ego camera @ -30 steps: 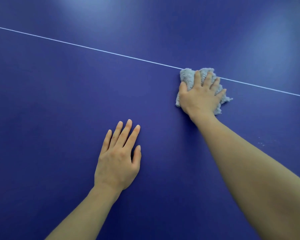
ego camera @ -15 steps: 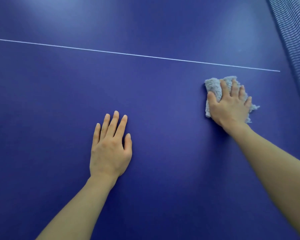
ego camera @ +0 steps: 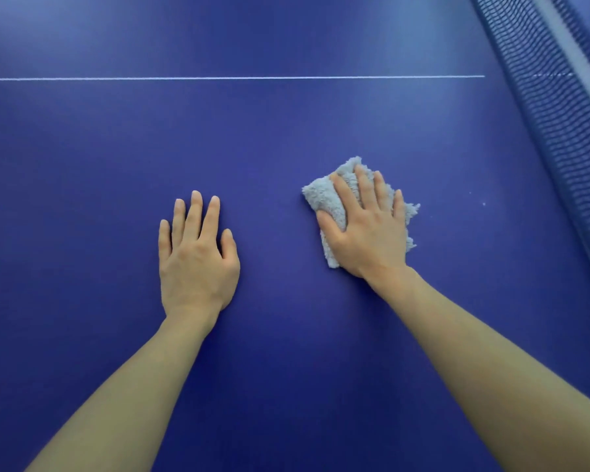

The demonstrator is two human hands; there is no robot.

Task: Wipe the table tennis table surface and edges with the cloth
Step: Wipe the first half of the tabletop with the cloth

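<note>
The blue table tennis table (ego camera: 286, 137) fills the view. A fluffy grey cloth (ego camera: 324, 195) lies folded on it right of centre. My right hand (ego camera: 368, 229) presses flat on the cloth with straight, spread fingers and covers most of it. My left hand (ego camera: 195, 257) rests flat on the bare surface to the left of the cloth, fingers straight, holding nothing.
A thin white line (ego camera: 232, 77) crosses the table ahead of both hands. The blue net (ego camera: 552, 107) runs diagonally down the right side. Small white specks (ego camera: 483, 203) lie on the surface between the cloth and the net.
My right hand has drawn the cloth back from the white line toward me. The view has swung right, bringing the net into sight. My left hand stays flat on the table.
</note>
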